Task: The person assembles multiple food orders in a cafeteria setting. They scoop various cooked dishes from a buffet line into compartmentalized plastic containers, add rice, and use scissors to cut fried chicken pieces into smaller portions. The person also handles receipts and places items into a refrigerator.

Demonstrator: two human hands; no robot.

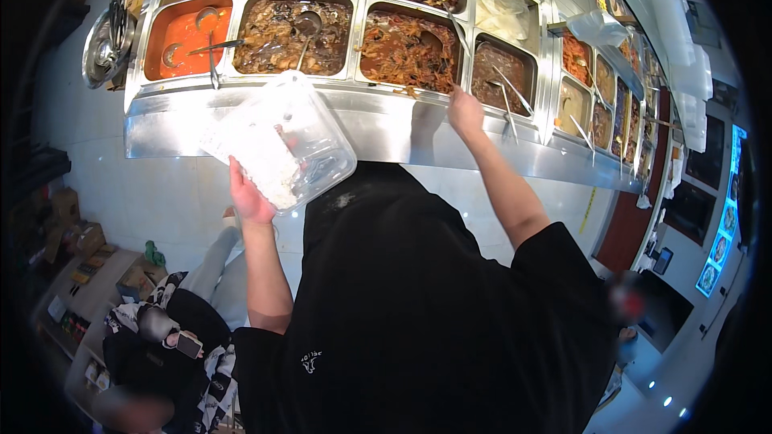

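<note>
Container (331, 143) with rice (272, 179) in left hand's (252, 199) clasp, extending from fingers toward steel counter's (384, 119) near edge; right hand (466, 115) over that edge, grip impossible to tell.

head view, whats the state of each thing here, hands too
left hand: gripping the clear container
clear container: held up, white rice in it
right hand: fingers curled, grip unclear
red soup: uncovered, ladle in it
brown shredded dish: uncovered
metal bowl: utensils in it
wall screen: lit
</note>
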